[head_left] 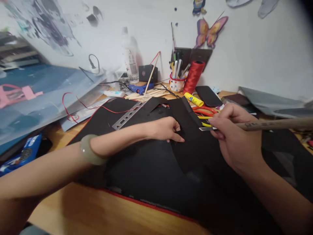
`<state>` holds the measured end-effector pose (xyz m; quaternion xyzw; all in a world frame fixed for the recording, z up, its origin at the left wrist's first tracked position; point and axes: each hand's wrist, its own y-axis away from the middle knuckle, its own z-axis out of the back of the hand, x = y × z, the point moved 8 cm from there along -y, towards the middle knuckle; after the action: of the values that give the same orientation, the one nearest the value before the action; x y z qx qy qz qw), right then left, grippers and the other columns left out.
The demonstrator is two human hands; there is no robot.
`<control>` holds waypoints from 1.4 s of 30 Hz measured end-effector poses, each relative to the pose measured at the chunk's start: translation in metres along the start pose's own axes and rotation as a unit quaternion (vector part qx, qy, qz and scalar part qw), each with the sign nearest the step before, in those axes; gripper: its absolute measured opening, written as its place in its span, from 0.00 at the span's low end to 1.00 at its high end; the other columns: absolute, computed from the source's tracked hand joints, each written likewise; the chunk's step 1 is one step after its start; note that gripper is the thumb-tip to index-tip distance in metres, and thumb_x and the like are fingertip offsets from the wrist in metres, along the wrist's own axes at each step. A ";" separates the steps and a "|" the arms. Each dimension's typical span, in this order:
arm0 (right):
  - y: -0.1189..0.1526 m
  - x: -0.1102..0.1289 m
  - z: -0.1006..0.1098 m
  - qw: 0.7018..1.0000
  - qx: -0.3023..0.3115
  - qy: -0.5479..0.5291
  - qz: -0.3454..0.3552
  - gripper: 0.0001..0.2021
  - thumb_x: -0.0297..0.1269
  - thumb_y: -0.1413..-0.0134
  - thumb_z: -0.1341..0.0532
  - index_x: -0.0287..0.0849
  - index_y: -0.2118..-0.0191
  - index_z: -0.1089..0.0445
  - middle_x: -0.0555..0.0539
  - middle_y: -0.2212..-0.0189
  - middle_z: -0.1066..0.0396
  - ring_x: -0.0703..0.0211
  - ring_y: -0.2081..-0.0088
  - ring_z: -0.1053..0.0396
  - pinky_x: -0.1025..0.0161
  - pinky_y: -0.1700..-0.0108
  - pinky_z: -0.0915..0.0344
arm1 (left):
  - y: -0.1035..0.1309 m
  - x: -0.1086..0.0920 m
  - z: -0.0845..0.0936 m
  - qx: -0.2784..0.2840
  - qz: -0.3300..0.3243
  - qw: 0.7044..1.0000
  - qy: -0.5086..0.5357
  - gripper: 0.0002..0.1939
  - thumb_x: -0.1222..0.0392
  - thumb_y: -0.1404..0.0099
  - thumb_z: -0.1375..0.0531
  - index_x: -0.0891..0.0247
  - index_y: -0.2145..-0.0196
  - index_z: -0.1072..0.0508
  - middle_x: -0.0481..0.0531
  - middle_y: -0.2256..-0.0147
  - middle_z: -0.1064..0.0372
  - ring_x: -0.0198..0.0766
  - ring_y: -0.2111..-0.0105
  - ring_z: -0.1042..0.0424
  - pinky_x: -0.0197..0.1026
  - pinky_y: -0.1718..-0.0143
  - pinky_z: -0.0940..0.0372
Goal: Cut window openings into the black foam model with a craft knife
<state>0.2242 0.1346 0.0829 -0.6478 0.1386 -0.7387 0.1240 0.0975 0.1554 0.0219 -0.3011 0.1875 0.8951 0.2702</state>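
My right hand [237, 137] is closed round a long wooden-handled knife [274, 124], its short metal blade pointing left over the black mat. My left hand [167, 129], with a pale bangle on the wrist, rests on black paper [187, 147]; its index finger and thumb are extended, the other fingers curled, and nothing shows in it. The paper lies on a black mat [137, 169] with a red edge. Left of the paper, a clear stencil ruler [128, 115] lies on the mat. A yellow glue stick [194, 99] lies beyond the paper.
Along the back stand a red thread spool [194, 76], a pen cup [177, 83], a plastic bottle [130, 62] and a dark box [148, 73]. A blue glue gun [140, 88], wooden sticks [137, 95] and a phone [209, 96] lie there too. Red ribbon [97, 107] curls at the left.
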 end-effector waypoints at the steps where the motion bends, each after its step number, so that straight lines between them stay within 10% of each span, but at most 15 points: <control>1: -0.001 0.006 0.003 1.000 -0.011 -0.006 0.012 0.15 0.26 0.54 0.42 0.43 0.83 0.48 0.56 0.85 0.53 0.69 0.82 0.55 0.62 0.79 0.59 | 0.008 -0.006 0.001 -0.021 -0.005 1.000 0.008 0.14 0.51 0.41 0.45 0.67 0.70 0.35 0.45 0.79 0.39 0.30 0.79 0.36 0.30 0.80 0.42; 4: 0.000 0.030 0.013 0.996 -0.059 -0.015 0.064 0.14 0.26 0.54 0.41 0.43 0.82 0.46 0.55 0.84 0.51 0.69 0.82 0.54 0.62 0.79 0.57 | 0.042 -0.021 0.011 -0.128 -0.007 0.992 0.016 0.09 0.56 0.35 0.51 0.65 0.65 0.40 0.46 0.74 0.39 0.30 0.75 0.36 0.31 0.77 0.43; 9: 0.015 0.068 0.020 0.974 -0.150 0.122 0.118 0.13 0.29 0.55 0.40 0.45 0.81 0.46 0.53 0.81 0.44 0.66 0.79 0.46 0.62 0.76 0.50 | 0.105 -0.023 0.031 -0.445 0.020 0.890 0.101 0.08 0.56 0.37 0.47 0.60 0.66 0.44 0.42 0.78 0.42 0.27 0.82 0.41 0.30 0.79 0.45; 15: 0.014 0.045 -0.012 0.980 -0.008 0.166 0.111 0.11 0.37 0.54 0.39 0.42 0.81 0.39 0.55 0.85 0.43 0.70 0.82 0.48 0.67 0.80 0.52 | 0.086 0.022 -0.028 -0.245 0.189 0.895 0.321 0.13 0.48 0.35 0.54 0.61 0.61 0.47 0.43 0.75 0.40 0.25 0.90 0.46 0.29 0.91 0.52; 19: 0.007 -0.016 -0.026 0.990 0.094 0.078 -0.071 0.13 0.43 0.56 0.38 0.41 0.79 0.39 0.57 0.86 0.47 0.72 0.83 0.51 0.69 0.83 0.56 | 0.093 0.005 -0.029 -0.060 0.130 0.989 0.048 0.20 0.44 0.38 0.51 0.64 0.72 0.35 0.46 0.84 0.38 0.32 0.85 0.38 0.31 0.84 0.46; 23: 0.010 -0.042 -0.025 0.982 0.094 0.070 -0.148 0.14 0.45 0.57 0.37 0.41 0.78 0.39 0.57 0.85 0.47 0.73 0.82 0.52 0.70 0.82 0.56 | 0.109 -0.033 -0.008 -0.121 -0.017 0.954 -0.275 0.20 0.55 0.33 0.54 0.64 0.79 0.34 0.49 0.81 0.36 0.35 0.81 0.35 0.34 0.81 0.44; 27: 0.012 -0.047 -0.019 0.984 0.067 0.077 -0.148 0.13 0.44 0.55 0.38 0.41 0.77 0.39 0.56 0.84 0.46 0.72 0.81 0.50 0.70 0.81 0.54 | 0.104 -0.058 -0.026 -0.151 -0.201 0.892 -0.376 0.14 0.65 0.34 0.54 0.67 0.55 0.33 0.58 0.55 0.34 0.45 0.55 0.34 0.40 0.64 0.35; 31: 0.005 -0.046 -0.006 0.989 0.006 0.046 -0.142 0.13 0.42 0.54 0.39 0.41 0.79 0.40 0.56 0.85 0.47 0.71 0.82 0.51 0.69 0.82 0.55 | 0.083 -0.043 -0.054 -0.113 -0.187 0.856 -0.469 0.18 0.66 0.36 0.51 0.73 0.49 0.38 0.65 0.49 0.39 0.52 0.51 0.36 0.43 0.64 0.32; 37: -0.007 -0.039 0.010 0.993 -0.061 0.044 -0.086 0.11 0.39 0.55 0.38 0.41 0.78 0.39 0.55 0.84 0.45 0.71 0.81 0.50 0.70 0.81 0.55 | 0.064 -0.056 -0.061 -0.198 -0.042 0.815 -0.543 0.21 0.73 0.43 0.50 0.82 0.52 0.35 0.75 0.60 0.33 0.55 0.65 0.28 0.38 0.80 0.33; 42: -0.003 -0.048 -0.003 0.989 0.013 0.099 -0.113 0.10 0.42 0.56 0.38 0.42 0.76 0.37 0.55 0.84 0.40 0.71 0.82 0.46 0.71 0.82 0.53 | 0.055 -0.070 -0.062 -0.229 -0.024 0.810 -0.540 0.19 0.73 0.46 0.50 0.83 0.56 0.31 0.76 0.62 0.32 0.56 0.68 0.27 0.37 0.83 0.34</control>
<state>0.2270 0.1549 0.0396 -0.5811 0.0663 -0.8104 0.0338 0.1388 0.0558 0.0295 0.1729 -0.2065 0.9236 0.2729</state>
